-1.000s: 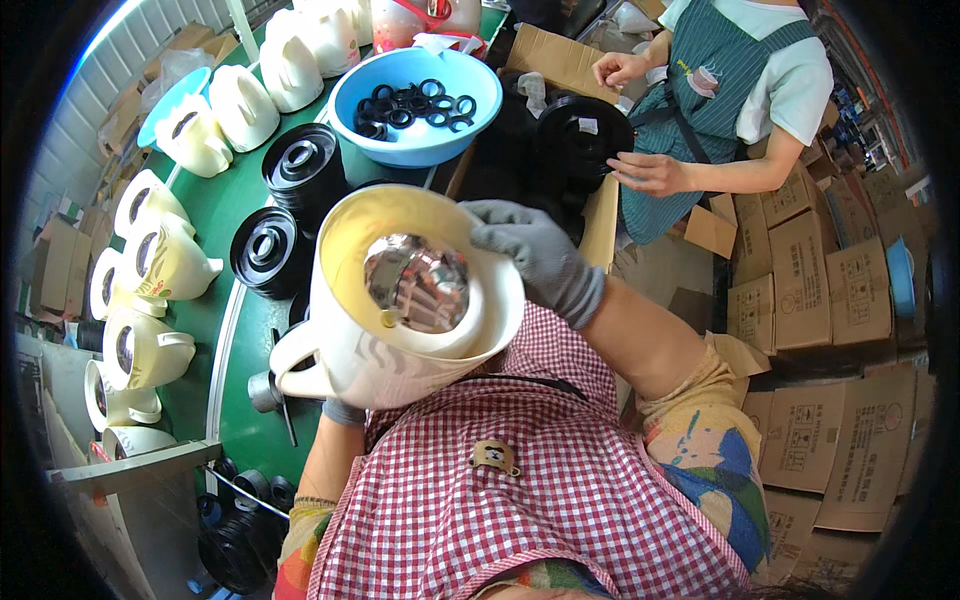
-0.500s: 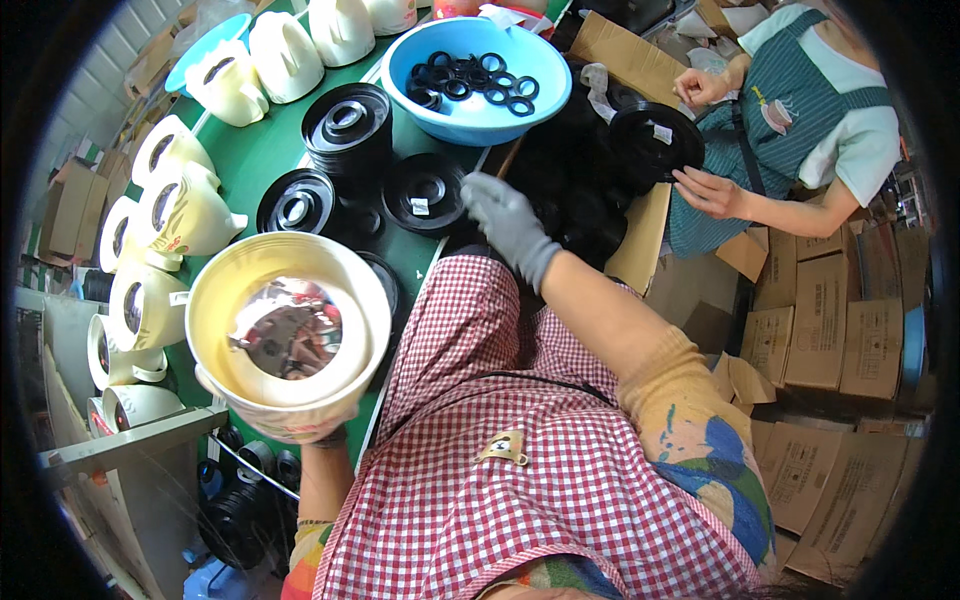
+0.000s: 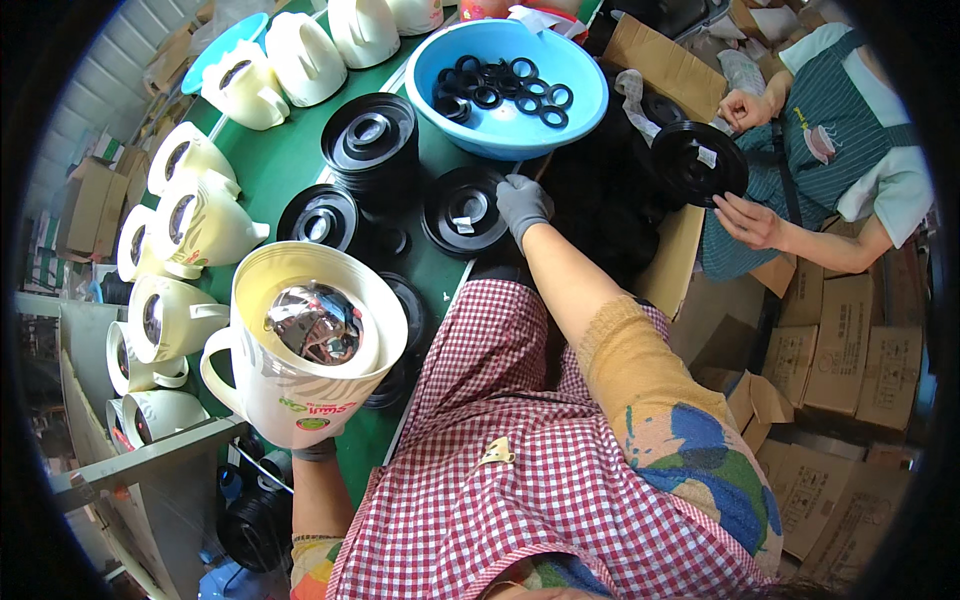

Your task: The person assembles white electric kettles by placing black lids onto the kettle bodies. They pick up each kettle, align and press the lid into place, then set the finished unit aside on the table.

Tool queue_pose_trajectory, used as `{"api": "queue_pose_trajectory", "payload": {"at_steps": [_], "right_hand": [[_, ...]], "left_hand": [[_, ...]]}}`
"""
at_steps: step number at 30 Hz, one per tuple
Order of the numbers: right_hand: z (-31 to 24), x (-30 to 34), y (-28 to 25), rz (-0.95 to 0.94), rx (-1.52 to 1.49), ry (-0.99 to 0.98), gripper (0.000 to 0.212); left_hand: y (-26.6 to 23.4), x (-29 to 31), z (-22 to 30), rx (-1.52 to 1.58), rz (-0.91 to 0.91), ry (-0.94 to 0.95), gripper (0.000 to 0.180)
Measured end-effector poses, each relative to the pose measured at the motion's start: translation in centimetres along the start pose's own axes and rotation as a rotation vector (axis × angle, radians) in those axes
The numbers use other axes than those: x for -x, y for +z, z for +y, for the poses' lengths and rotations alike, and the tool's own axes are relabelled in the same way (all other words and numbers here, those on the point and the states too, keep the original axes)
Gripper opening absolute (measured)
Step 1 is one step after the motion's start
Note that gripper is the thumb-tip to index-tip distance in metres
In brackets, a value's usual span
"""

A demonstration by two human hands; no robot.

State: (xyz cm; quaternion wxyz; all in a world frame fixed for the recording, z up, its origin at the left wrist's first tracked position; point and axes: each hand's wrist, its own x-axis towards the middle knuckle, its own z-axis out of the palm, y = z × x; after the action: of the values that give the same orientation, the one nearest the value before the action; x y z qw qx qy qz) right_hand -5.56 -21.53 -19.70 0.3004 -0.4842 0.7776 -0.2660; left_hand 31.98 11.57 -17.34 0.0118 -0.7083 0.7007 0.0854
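1. Since 0.5 s ago: right hand has reached fwd, now touching black lid on green table, fingers curled over its edge.
2. Left hand mostly hidden, grips cream kettle from below, raised beside the chest.
3. Blue bowl w/ black rings just beyond lid.

The cream glossy plastic kettle body has a shiny metal base inside. The round black plastic lid looks smooth, beside a grey knitted cloth glove.
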Motion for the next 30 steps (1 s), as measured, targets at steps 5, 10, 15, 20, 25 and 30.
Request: {"api": "queue_pose_trajectory", "payload": {"at_steps": [5, 10, 15, 20, 25, 30], "right_hand": [[1.8, 0.2, -3.8, -0.021, -0.369, 0.047, 0.033], [8.4, 4.2, -10.5, -0.575, -1.147, 0.201, 0.033], [13.8, 12.3, -13.0, -0.939, -1.593, 0.302, 0.048], [15.1, 16.8, -12.0, -0.912, -1.718, 0.409, 0.051], [12.5, 18.4, -15.7, -0.857, -1.833, 0.123, 0.047], [10.9, 19.8, -17.5, -0.553, -1.532, -0.290, 0.050]], "left_hand": [[-1.7, -1.3, 0.7, 0.249, -0.216, 0.005, 0.061], [-3.3, -2.7, 2.0, 1.126, -0.200, -0.077, 0.060], [-7.3, -5.5, 5.6, 1.257, 0.082, 0.003, 0.059], [-10.4, -7.6, 11.0, 1.257, 0.237, 0.169, 0.059], [-12.4, -8.4, 15.9, 1.169, 0.255, 0.313, 0.059], [-14.9, -9.4, 19.3, 1.054, 0.267, 0.408, 0.058]]}}
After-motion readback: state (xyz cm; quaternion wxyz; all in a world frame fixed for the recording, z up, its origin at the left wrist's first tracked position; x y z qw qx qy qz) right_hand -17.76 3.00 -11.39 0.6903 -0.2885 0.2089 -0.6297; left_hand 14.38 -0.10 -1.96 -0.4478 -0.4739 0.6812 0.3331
